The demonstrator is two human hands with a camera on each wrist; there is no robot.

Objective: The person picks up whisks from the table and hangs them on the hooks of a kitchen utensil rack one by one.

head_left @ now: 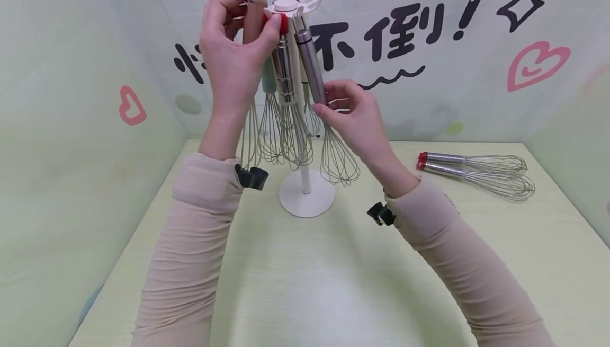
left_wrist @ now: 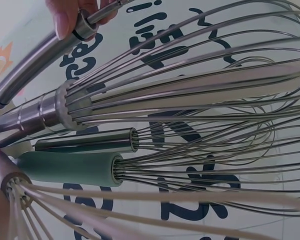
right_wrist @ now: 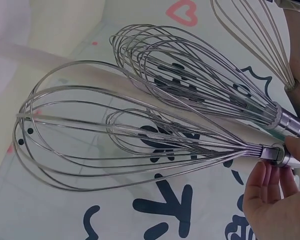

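Pinches the steel whisk [head_left: 312, 66] between thumb and fingers of the right hand [head_left: 355, 116], clamped low on the handle. Slants up and leftward from that hand to the top of the white rack [head_left: 307, 201]. Shows a smooth, silvery handle with a dark ring near each end, narrowing to a thin neck. Swells below the right hand into a rounded cage of shiny, well-spaced wires. Curls the left hand [head_left: 231, 50] round the handle of the brown whisk [head_left: 253, 21], with pale wires below. Seems to touch the red end of the ribbed whisk [head_left: 286, 74] with the left thumb, though hard to judge in so crowded a spot. Between the two hands, upright at the rack: the green whisk [head_left: 269, 76]. Beyond the right hand, to its right, flat on the counter [head_left: 305, 283]: two red-tipped whisks [head_left: 445, 169], side by side.
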